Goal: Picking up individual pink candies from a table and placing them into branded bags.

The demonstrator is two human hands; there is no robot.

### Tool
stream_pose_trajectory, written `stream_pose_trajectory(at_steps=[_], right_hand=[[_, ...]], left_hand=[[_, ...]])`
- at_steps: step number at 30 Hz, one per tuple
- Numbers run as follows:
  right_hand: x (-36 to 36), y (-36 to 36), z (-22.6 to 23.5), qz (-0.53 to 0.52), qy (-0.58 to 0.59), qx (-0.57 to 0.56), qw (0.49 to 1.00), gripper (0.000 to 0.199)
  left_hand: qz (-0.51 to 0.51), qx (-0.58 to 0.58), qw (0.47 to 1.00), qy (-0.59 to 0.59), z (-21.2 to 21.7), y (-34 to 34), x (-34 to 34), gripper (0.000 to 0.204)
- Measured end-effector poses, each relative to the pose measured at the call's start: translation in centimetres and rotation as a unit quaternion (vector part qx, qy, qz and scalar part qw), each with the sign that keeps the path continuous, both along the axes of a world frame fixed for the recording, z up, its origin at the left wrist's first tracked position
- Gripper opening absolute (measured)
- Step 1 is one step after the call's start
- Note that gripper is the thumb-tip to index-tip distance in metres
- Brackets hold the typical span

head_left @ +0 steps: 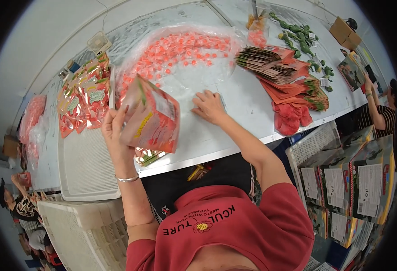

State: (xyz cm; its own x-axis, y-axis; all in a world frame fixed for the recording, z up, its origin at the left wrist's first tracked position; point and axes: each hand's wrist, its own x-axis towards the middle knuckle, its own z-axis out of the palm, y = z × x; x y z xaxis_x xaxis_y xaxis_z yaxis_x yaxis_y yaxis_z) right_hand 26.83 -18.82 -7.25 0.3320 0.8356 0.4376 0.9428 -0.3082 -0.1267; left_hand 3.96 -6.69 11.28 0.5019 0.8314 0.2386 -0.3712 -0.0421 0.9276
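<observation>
My left hand [116,131] grips a red printed pouch [155,119] by its side and holds it up over the table's front edge. The pouch is tilted, with a green strip near its top and a pale label panel. My right hand [208,106] rests on the tabletop to the right of the pouch, fingers bent and slightly apart, with nothing visible in it. Beyond both hands, many small clear sachets with orange-red pieces [185,45] are heaped on a clear plastic sheet. More flat pouches [149,156] lie partly hidden under the held one.
At left, filled pouches [85,97] lie in a white tray [83,153] above stacked crates [78,230]. Fanned pouches [282,72], a red cloth-like bundle [292,118] and green toy-like strips [297,36] lie at right. Boxes [343,180] stack near a co-worker [379,110].
</observation>
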Motion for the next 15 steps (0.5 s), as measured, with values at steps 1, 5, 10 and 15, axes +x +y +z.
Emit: stream_pose_trajectory(at_steps=[1, 5, 10, 15], right_hand=[[0.6, 0.4, -0.7, 0.000, -0.001, 0.003, 1.000, 0.031], [6.0, 0.4, -2.6, -0.177, 0.206, 0.203, 0.941, 0.035], [10.5, -0.4, 4.2, 0.014, 0.771, 0.474, 0.426, 0.034], [2.9, 2.3, 16.1, 0.023, 0.672, 0.471, 0.571, 0.024]], left_hand=[[-0.023, -0.015, 1.000, 0.004, -0.1, 0.1, 0.5, 0.020], [-0.085, 0.005, 0.994, 0.065, -1.3, -0.1, 2.7, 0.021], [-0.103, 0.120, 0.982, 0.099, -3.3, -1.6, 8.0, 0.022], [-0.036, 0.265, 0.949, 0.169, -5.2, -2.8, 12.8, 0.023]])
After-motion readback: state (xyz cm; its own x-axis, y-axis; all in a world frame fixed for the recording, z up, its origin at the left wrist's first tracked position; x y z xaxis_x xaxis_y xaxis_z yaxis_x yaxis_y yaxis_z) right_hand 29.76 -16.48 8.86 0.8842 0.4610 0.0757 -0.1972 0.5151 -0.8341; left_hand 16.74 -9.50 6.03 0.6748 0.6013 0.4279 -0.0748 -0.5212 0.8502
